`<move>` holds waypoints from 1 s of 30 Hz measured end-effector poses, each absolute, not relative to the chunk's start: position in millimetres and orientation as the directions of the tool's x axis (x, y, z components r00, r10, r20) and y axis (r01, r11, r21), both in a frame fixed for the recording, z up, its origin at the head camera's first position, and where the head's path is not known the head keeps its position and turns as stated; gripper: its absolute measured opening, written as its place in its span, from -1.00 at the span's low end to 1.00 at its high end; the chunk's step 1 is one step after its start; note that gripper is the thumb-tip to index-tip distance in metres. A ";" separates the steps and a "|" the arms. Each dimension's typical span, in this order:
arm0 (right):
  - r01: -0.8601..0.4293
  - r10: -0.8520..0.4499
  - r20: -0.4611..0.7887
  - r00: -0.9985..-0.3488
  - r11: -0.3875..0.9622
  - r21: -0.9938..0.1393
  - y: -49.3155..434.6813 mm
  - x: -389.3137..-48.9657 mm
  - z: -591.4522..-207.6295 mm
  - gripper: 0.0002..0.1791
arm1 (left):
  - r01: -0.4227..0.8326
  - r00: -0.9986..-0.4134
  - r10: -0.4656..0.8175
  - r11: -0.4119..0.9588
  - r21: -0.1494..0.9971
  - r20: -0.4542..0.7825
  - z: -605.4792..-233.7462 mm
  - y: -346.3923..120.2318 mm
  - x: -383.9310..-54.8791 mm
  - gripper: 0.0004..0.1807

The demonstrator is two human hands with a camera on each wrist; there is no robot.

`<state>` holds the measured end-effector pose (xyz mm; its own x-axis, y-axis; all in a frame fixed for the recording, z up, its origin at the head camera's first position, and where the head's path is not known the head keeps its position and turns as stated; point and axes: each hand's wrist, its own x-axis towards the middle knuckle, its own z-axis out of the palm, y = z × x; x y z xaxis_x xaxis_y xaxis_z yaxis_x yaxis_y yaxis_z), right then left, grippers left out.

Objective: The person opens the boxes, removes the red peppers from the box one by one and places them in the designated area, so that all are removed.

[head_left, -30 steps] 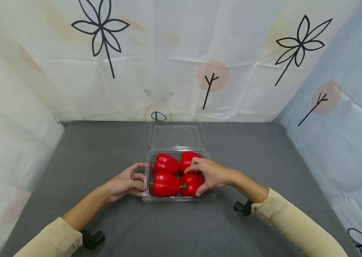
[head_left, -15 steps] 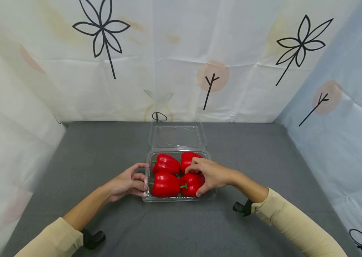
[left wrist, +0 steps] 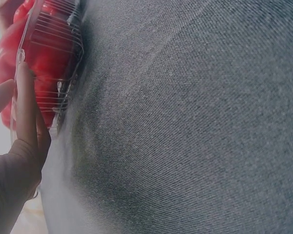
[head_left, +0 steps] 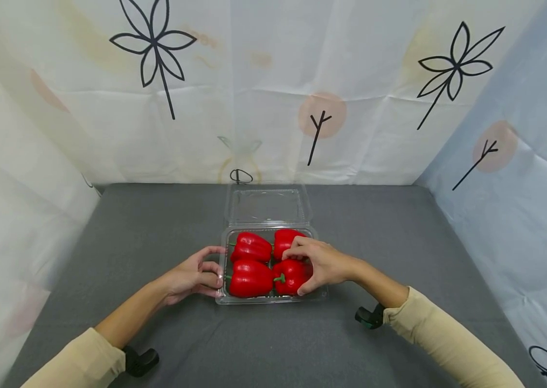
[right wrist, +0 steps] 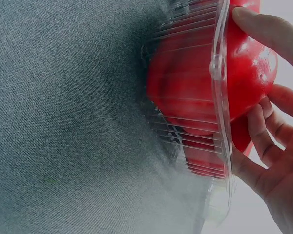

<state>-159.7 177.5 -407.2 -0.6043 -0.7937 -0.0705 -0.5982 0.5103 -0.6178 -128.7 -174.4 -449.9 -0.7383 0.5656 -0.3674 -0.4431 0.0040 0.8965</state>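
Observation:
A clear plastic clamshell box (head_left: 222,299) lies on the grey table with its lid (head_left: 265,205) folded back flat behind it. Several red bell peppers fill it. My right hand (head_left: 319,264) grips the near right pepper (head_left: 289,276), thumb at its front and fingers curled over its top; the same right hand (right wrist: 263,146) and pepper (right wrist: 195,83) show through the ribbed wall in the right wrist view. My left hand (head_left: 193,276) holds the box's left rim, fingers curled against the wall (left wrist: 49,73). Beside it lies the near left pepper (head_left: 249,278).
The grey cloth table (head_left: 157,226) is walled by white printed sheets at the back and both sides. Two more peppers (head_left: 251,247) lie in the box's far half. Dark wrist mounts (head_left: 139,361) sit under both sleeves.
My right hand has shifted slightly on the near right pepper, which has turned a little. The left hand and the box have stayed in place.

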 end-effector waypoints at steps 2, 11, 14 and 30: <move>-0.579 -0.792 -0.065 -0.608 0.497 -0.647 178.9 -159.8 -407.2 -0.34 | -0.442 -0.740 0.563 0.007 0.897 -0.369 -449.3 -174.0 -128.6 -0.19; -0.514 -0.799 -0.030 -0.600 0.414 -0.751 183.3 -162.0 -405.7 -0.36 | -0.442 -0.745 0.552 0.013 0.897 -0.375 -445.7 -172.3 -128.2 -0.20; -0.516 -0.807 -0.036 -0.589 0.410 -0.752 185.1 -162.2 -402.6 -0.35 | -0.442 -0.746 0.550 0.014 0.897 -0.376 -445.7 -172.7 -127.8 -0.20; -0.463 -0.763 0.014 -0.646 0.377 -0.802 200.1 -160.9 -381.8 -0.29 | -0.440 -0.753 0.542 0.007 0.898 -0.373 -445.2 -173.9 -124.0 -0.18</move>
